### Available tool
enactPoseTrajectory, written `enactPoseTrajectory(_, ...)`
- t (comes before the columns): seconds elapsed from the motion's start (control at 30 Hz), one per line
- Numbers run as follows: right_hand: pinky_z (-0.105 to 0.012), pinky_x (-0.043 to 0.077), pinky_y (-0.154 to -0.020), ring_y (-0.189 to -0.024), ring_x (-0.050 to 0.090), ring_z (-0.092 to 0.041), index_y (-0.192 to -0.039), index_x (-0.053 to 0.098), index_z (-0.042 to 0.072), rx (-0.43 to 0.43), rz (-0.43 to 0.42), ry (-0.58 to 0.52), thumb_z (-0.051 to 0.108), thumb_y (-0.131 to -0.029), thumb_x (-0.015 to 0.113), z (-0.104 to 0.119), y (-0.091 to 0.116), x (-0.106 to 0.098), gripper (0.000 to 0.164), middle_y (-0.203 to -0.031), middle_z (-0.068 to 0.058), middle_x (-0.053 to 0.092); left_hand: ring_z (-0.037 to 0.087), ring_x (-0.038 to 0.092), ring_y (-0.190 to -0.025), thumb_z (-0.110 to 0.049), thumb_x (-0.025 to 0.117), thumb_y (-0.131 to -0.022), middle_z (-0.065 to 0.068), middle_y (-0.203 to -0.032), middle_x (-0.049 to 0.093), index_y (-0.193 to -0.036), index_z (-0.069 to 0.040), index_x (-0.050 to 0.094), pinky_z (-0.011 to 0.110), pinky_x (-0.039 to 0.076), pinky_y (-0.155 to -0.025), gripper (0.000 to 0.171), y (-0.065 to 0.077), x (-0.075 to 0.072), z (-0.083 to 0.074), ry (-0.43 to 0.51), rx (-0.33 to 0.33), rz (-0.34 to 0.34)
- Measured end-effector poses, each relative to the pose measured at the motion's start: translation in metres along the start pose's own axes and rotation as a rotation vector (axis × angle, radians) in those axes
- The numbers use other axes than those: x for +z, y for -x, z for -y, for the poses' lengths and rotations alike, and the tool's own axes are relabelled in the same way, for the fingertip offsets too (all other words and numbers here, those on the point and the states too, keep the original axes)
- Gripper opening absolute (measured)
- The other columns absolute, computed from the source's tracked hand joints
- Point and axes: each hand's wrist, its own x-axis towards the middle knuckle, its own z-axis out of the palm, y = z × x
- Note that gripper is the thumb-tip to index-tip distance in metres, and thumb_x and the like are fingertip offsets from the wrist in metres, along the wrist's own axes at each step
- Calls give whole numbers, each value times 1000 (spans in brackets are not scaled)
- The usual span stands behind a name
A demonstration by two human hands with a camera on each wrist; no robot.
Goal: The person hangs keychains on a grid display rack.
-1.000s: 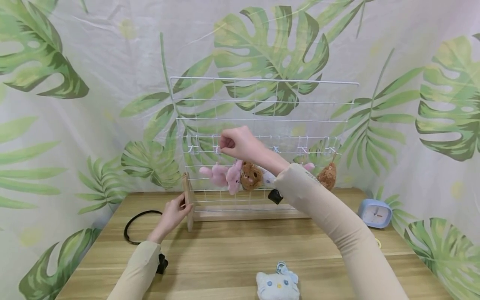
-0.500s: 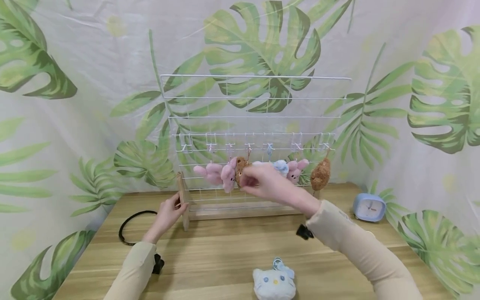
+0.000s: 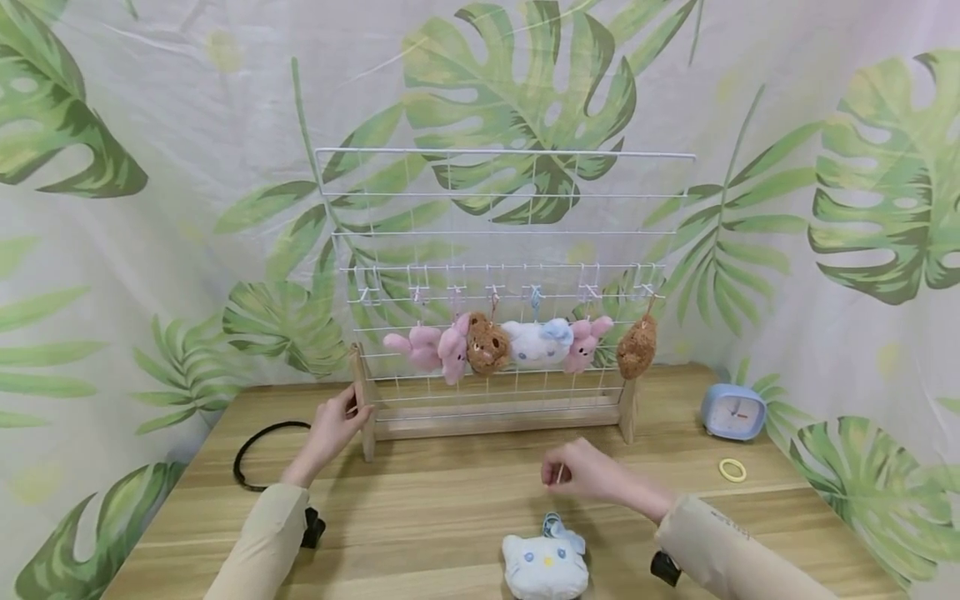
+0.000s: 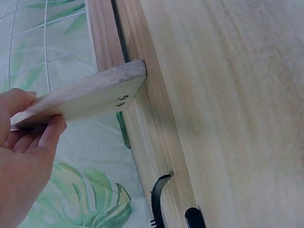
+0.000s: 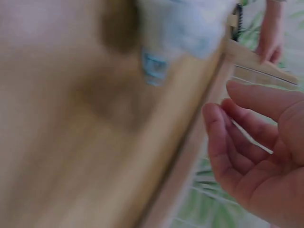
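My left hand (image 3: 333,431) grips the wooden side post (image 4: 85,97) of a white wire grid rack (image 3: 506,233), thumb on one face and fingers on the other. My right hand (image 3: 588,472) hovers above the table between the rack and a white cat plush keychain (image 3: 546,568) with a blue bow. In its curled fingers is a thin white wire piece (image 5: 254,137), mostly hidden. From the rack's hooks hang pink plush toys (image 3: 423,346), a brown bear plush (image 3: 487,343), another white cat plush (image 3: 536,343) and a brown plush (image 3: 637,346) seen from behind.
A light blue clock (image 3: 733,412) stands at the table's right, with a yellow ring (image 3: 732,471) in front of it. A black hoop (image 3: 243,454) lies left of my left hand. A leaf-patterned cloth (image 3: 225,125) hangs behind the table.
My right hand has come down from the row of hooks, past the plush toys, to above the table near the loose cat plush. My left hand has stayed on the post.
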Motion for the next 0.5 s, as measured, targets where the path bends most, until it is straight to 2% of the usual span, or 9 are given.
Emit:
enactPoseTrajectory(0.1,-10,50,-56,-63,54,7,-79,68,6,52,47,3,2,-79,75,-10,8,14,8,-71,1,69,50,61,-116,-9,56,-99,40,-128,57,-139,14,45,49,59,-92,47,-1,-2,1,3,-12,16)
enactPoseTrajectory(0.2,-9,47,-55,-60,49,9,-76,68,8,124,75,6,4,-77,75,-16,12,26,9,-68,7,65,48,61,-118,-10,56,-100,37,-129,58,-138,12,48,48,58,-93,45,-1,-2,1,1,-27,23)
enactPoseTrajectory(0.5,-10,38,-48,-52,39,5,-64,63,10,153,36,110,-1,-74,73,-15,7,36,18,-58,10,54,47,63,-116,-8,57,-100,37,-128,59,-137,12,48,47,59,-92,43,-1,-3,-1,7,-22,18)
